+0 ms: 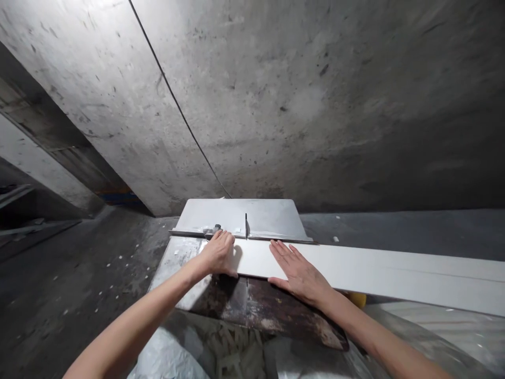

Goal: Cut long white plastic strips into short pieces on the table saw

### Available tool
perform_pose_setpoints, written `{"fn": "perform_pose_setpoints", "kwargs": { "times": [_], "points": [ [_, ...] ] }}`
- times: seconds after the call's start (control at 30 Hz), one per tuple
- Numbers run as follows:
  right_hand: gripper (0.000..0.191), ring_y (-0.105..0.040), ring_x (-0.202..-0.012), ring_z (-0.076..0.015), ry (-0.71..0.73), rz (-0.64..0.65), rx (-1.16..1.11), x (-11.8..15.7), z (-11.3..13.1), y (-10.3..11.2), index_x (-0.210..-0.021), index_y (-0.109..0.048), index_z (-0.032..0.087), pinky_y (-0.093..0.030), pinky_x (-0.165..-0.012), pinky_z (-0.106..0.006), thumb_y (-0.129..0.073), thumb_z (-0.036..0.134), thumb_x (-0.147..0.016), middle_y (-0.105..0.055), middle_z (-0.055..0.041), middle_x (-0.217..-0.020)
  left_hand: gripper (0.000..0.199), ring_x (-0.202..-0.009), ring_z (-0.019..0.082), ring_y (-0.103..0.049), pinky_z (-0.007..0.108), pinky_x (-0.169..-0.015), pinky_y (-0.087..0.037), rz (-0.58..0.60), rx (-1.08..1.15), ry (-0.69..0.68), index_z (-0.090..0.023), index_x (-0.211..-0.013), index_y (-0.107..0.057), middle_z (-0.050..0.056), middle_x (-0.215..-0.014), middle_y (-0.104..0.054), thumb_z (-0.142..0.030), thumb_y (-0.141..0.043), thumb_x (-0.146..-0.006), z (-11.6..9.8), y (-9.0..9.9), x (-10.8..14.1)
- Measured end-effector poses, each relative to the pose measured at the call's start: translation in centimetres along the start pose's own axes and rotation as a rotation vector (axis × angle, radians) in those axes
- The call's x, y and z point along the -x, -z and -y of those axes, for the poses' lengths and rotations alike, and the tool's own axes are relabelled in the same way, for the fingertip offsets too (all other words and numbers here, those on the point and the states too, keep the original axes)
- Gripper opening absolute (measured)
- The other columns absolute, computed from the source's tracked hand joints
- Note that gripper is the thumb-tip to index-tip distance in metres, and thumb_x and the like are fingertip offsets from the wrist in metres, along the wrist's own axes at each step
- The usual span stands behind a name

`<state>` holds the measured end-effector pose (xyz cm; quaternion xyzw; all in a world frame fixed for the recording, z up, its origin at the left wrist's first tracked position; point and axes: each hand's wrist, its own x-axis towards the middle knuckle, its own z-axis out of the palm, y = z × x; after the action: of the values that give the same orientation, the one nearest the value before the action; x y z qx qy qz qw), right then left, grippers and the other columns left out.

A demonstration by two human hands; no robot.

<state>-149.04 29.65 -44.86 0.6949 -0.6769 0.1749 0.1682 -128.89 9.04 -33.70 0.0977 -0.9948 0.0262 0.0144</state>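
Observation:
A long white board (374,268) lies across a small table saw (232,302), running out past the right edge of the view. My left hand (221,253) is closed around the board's left end, thumb at the near edge, beside a dark knob (216,227) on the metal guide. Flat on top of the board rests my right hand (298,271), fingers stretched out and pointing away from me. Between the two hands, just beyond the board's far edge, the thin dark saw blade (246,225) stands upright in its slot. Whether the blade is spinning I cannot tell.
Behind the saw's pale metal top (272,216) rises a stained concrete wall (315,105). White scraps lie on the dark floor (98,273). Below the near edge are offcuts (231,350) and plastic sacks (168,358). Something yellow (357,299) shows under the board.

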Motion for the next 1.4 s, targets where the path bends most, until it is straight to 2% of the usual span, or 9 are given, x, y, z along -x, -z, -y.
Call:
{"fn": "perform_pose_setpoints", "kwargs": {
  "times": [0.23,0.4,0.7,0.87,0.97,1.07,1.17,1.27,1.4],
  "points": [
    [0.081,-0.028,-0.141,-0.0288,-0.036,0.099,-0.003,-5.5,-5.6,-1.9,-0.150,-0.025,0.006,-0.029,-0.114,-0.049,-0.031,0.065,-0.094,-0.029,-0.0175,-0.152,0.074,-0.101,0.029,-0.054,0.037,-0.095,-0.041,0.021,0.102,0.067,-0.019,-0.099,-0.048,0.007,-0.100,-0.056,-0.055,-0.086,-0.046,4.0,0.0,-6.4],
    [0.081,-0.028,-0.141,-0.0283,-0.071,0.130,-0.023,-6.8,-6.7,-1.7,-0.151,-0.025,0.009,-0.028,-0.115,-0.049,-0.033,0.065,-0.094,-0.029,-0.0169,-0.152,0.078,-0.107,0.030,-0.053,0.036,-0.095,-0.040,0.024,0.097,0.095,-0.018,-0.105,-0.048,0.010,-0.106,-0.056,-0.054,-0.086,-0.047,4.8,0.2,-7.7],
    [0.088,-0.031,-0.140,-0.0283,-0.010,-0.003,-0.001,-0.9,-1.3,-0.2,-0.154,0.001,0.013,-0.033,-0.111,-0.049,-0.037,0.065,-0.094,-0.031,-0.0164,-0.152,0.099,-0.120,0.037,-0.046,0.044,-0.111,-0.027,0.098,0.059,0.091,-0.012,-0.120,-0.046,0.018,-0.126,-0.050,-0.056,-0.085,-0.041,0.2,0.2,-2.1],
    [0.090,-0.038,-0.136,-0.0287,0.039,-0.057,0.010,2.4,0.2,1.1,-0.154,0.004,0.014,-0.038,-0.106,-0.048,-0.040,0.064,-0.093,-0.037,-0.0160,-0.149,0.115,-0.142,0.045,-0.016,0.055,-0.116,-0.012,0.270,0.086,0.049,-0.009,-0.133,-0.037,0.027,-0.151,-0.025,-0.057,-0.085,-0.040,-3.0,0.7,4.5],
    [0.086,-0.038,-0.136,-0.0289,0.058,-0.073,-0.012,2.2,0.7,1.0,-0.154,-0.003,0.013,-0.039,-0.106,-0.049,-0.042,0.061,-0.094,-0.038,-0.0163,-0.148,0.105,-0.142,0.044,-0.016,0.062,-0.115,-0.002,0.343,0.200,-0.130,-0.015,-0.134,-0.037,0.021,-0.149,-0.034,-0.064,-0.079,-0.050,-4.9,1.9,9.6],
    [0.085,-0.037,-0.136,-0.0302,0.046,-0.076,-0.056,-0.2,2.9,0.1,-0.152,-0.021,0.008,-0.038,-0.109,-0.049,-0.048,0.061,-0.091,-0.040,-0.0191,-0.147,0.078,-0.134,0.038,-0.037,0.056,-0.115,-0.018,0.313,0.328,-0.156,-0.022,-0.120,-0.048,0.014,-0.140,-0.046,-0.064,-0.075,-0.061,-5.7,3.1,12.6],
    [0.084,-0.036,-0.137,-0.0319,0.012,-0.055,-0.087,-3.4,6.2,-0.8,-0.143,-0.038,0.001,-0.036,-0.111,-0.047,-0.057,0.059,-0.087,-0.039,-0.0233,-0.146,0.065,-0.126,0.033,-0.047,0.048,-0.107,-0.038,0.138,0.349,0.069,-0.021,-0.121,-0.048,0.015,-0.138,-0.047,-0.052,-0.075,-0.071,-4.5,3.3,12.0],
    [0.081,-0.031,-0.139,-0.0326,-0.018,-0.039,-0.107,-5.3,8.5,-0.8,-0.141,-0.040,-0.002,-0.034,-0.114,-0.047,-0.061,0.055,-0.086,-0.036,-0.0246,-0.147,0.094,-0.136,0.035,-0.037,0.048,-0.107,-0.039,-0.020,0.337,0.196,-0.020,-0.141,-0.030,0.021,-0.150,-0.030,-0.051,-0.080,-0.067,-2.5,2.2,9.0],
    [0.074,-0.025,-0.142,-0.0306,0.018,0.018,-0.178,-4.6,7.9,0.2,-0.145,-0.034,-0.001,-0.031,-0.115,-0.047,-0.052,0.048,-0.092,-0.030,-0.0233,-0.151,0.129,-0.137,0.039,-0.034,0.048,-0.104,-0.043,0.071,0.307,0.232,-0.022,-0.151,-0.010,0.022,-0.156,-0.016,-0.053,-0.088,-0.053,-1.5,0.5,4.7]
  ]
}}
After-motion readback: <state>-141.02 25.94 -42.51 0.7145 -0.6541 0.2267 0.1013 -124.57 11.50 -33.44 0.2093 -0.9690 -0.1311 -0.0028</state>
